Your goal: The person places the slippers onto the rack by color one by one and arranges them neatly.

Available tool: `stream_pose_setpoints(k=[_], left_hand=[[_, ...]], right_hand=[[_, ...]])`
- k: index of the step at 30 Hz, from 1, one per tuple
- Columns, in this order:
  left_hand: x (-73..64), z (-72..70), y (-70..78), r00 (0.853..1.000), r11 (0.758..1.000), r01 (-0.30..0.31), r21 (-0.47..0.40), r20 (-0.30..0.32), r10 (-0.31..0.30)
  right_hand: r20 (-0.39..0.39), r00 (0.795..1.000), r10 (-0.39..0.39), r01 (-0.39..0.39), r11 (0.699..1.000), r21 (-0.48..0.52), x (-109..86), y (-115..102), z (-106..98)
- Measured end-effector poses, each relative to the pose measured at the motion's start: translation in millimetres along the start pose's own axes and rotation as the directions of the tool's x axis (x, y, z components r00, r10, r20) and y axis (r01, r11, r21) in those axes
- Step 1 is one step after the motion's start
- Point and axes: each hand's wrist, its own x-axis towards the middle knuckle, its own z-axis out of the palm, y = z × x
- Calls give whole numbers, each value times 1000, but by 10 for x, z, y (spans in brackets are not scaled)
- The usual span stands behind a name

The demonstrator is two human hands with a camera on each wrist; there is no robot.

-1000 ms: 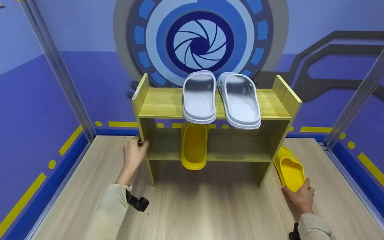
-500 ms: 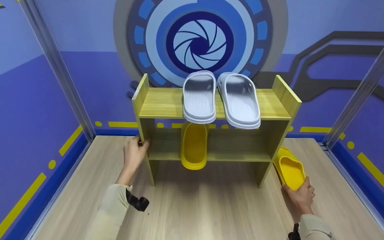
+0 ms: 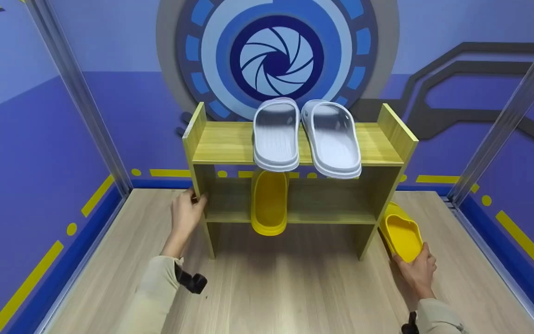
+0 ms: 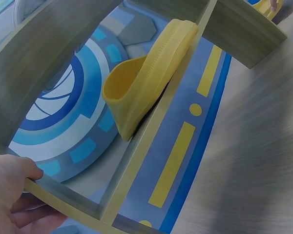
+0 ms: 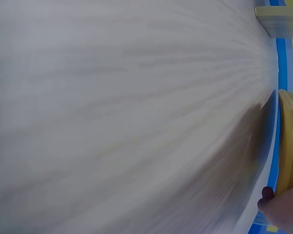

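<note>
My right hand (image 3: 419, 272) holds a yellow clog (image 3: 403, 234) by its heel end, thumb and fingers on either side. This clog is just right of the wooden shoe rack (image 3: 223, 144), its toe pointing away from me, and its shadow shows on the tabletop in the right wrist view. On the rack's other side, my left hand (image 3: 187, 211) grips the edge of the left side panel (image 4: 63, 209), with the thumb on the inner face. A second yellow clog (image 3: 270, 206) sits on the rack's lower shelf, left of centre, heel over the front edge.
Two pale grey clogs (image 3: 276, 139) rest side by side on the top shelf (image 3: 225, 146), their heels past its front edge. Blue printed walls (image 3: 123, 106) and metal corner posts (image 3: 81, 93) enclose the wood-grain tabletop (image 3: 257, 287).
In the head view, the yellow clog in my right hand has shifted slightly up and left. My left hand keeps its grip on the rack, which stays in place.
</note>
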Motion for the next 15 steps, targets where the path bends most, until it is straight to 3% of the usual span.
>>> stream_pose_setpoints(k=[15], left_hand=[[0,3,0,1000,1000,11,-16,10,-11]], right_hand=[[-1,996,-91,91,995,-34,-80,-17,-166]])
